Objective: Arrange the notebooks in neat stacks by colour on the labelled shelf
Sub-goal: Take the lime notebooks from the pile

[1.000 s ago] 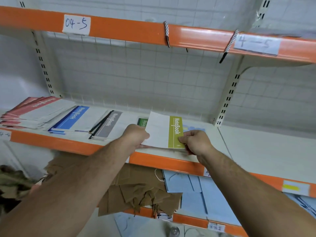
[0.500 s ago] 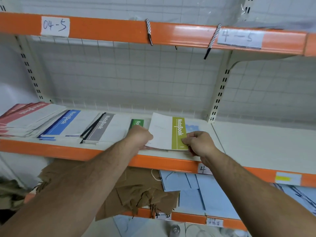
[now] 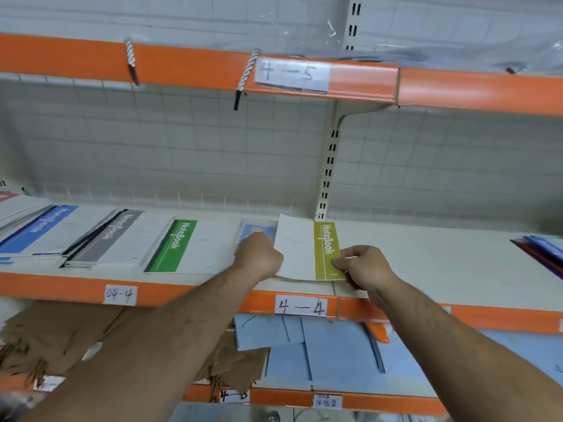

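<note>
Both my hands hold a white notebook with an olive-yellow spine strip (image 3: 304,248) just above the white shelf (image 3: 426,260) labelled 4-4. My left hand (image 3: 259,258) grips its left edge and my right hand (image 3: 362,266) pinches its right front corner. Left of it lie a green-striped notebook (image 3: 173,246), a grey-striped stack (image 3: 106,239) and a blue-striped stack (image 3: 39,229). A red-striped stack (image 3: 7,197) peeks in at the far left. A light blue notebook (image 3: 259,229) shows behind my left hand.
Dark red and blue covers (image 3: 545,254) lie at the shelf's far right. The shelf above (image 3: 457,89) carries a 4-5 label and two hanging cords. Below, brown paper bags (image 3: 61,339) and light blue paper bags (image 3: 329,351) fill the lower shelf.
My view has swung right, so the stacks slid left in frame. Both hands keep their hold on the olive-yellow notebook, which has shifted right, uncovering the green-striped notebook.
</note>
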A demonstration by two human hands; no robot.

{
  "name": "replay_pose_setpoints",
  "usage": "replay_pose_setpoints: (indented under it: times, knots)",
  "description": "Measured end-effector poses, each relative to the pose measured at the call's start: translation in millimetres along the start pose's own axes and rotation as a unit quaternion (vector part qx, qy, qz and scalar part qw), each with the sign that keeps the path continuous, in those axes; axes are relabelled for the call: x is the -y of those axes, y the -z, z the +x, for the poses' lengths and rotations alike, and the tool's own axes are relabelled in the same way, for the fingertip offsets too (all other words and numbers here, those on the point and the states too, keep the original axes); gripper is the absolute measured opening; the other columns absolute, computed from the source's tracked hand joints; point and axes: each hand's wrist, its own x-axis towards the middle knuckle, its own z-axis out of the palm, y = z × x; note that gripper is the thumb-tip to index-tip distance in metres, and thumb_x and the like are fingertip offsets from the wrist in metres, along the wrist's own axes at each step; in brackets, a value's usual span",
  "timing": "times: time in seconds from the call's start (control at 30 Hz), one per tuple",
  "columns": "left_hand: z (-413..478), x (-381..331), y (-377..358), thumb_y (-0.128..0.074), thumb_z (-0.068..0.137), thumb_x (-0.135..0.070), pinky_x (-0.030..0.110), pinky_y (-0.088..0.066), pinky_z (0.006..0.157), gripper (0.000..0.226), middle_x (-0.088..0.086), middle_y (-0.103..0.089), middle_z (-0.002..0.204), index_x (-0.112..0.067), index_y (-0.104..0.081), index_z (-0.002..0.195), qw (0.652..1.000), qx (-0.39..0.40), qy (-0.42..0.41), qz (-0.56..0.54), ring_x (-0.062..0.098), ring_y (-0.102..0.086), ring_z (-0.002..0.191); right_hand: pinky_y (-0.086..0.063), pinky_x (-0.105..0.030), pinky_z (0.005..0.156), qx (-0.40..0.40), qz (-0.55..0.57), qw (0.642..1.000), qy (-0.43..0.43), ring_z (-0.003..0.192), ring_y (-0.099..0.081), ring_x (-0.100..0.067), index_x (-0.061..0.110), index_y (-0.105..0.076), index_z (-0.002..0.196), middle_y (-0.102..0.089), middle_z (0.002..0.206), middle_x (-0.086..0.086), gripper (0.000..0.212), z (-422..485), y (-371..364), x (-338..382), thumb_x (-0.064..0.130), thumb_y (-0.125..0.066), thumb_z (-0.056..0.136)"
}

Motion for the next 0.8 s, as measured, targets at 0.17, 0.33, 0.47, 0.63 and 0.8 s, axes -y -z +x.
replay_pose_setpoints:
  times: [0.17,0.33,0.47,0.63,0.8]
  knots:
    - [-1.5,-32.3,-44.2,-0.057,0.086,-0.01,0.025,-0.024,0.042,0.033,0.011,-0.062,0.08,-0.014,-0.035,0.061,0.997,-0.013,-0.048,0.056,0.023,-0.057,0.069,-0.037,-0.022,0.04,-0.001,-0.029,1.0,-0.011,0.041,-0.044,-0.017,0.004,-0.065,0.086,-0.059,0.064,-0.012,0.006,18.8,43.7,-16.8,0.002,-0.071,0.087]
    - [1.4,-57.7,-71.4,-0.057,0.089,-0.008,0.026,-0.036,0.055,0.017,0.016,-0.066,0.098,-0.01,-0.05,0.074,0.993,-0.001,-0.057,0.108,0.029,-0.065,0.092,-0.036,-0.024,0.04,-0.005,-0.029,0.999,-0.034,0.041,-0.043,-0.02,0.001,-0.067,0.086,-0.06,0.063,-0.014,0.005,41.9,66.5,-35.9,-0.001,-0.072,0.084]
    - [3.3,-65.9,-87.0,-0.055,0.092,-0.007,0.027,-0.045,0.065,0.004,0.012,-0.066,0.107,-0.007,-0.059,0.093,0.986,0.017,-0.056,0.154,0.027,-0.065,0.097,-0.034,-0.019,0.035,-0.006,-0.091,0.995,-0.033,0.033,-0.044,-0.015,0.006,-0.067,0.091,-0.061,0.057,-0.009,0.009,54.3,71.7,-41.8,0.007,-0.073,0.084]
    - [8.9,-64.3,-97.8,-0.054,0.094,-0.01,0.027,-0.044,0.072,0.009,0.013,-0.061,0.117,-0.006,-0.061,0.099,0.981,0.021,-0.051,0.185,0.026,-0.062,0.104,-0.035,-0.019,0.035,-0.003,-0.101,0.995,-0.014,0.032,-0.045,-0.013,0.009,-0.068,0.093,-0.06,0.054,-0.004,0.01,55.9,73.6,-42.8,0.012,-0.072,0.085]
    - [10.6,-61.9,-103.7,-0.056,0.094,-0.012,0.029,-0.046,0.082,0.021,0.013,-0.052,0.122,-0.005,-0.059,0.113,0.979,0.028,-0.042,0.197,0.026,-0.057,0.112,-0.039,-0.022,0.039,-0.007,-0.108,0.994,-0.007,0.038,-0.049,-0.012,0.011,-0.07,0.089,-0.065,0.06,-0.003,0.009,57.8,72.6,-44.5,0.014,-0.073,0.082]
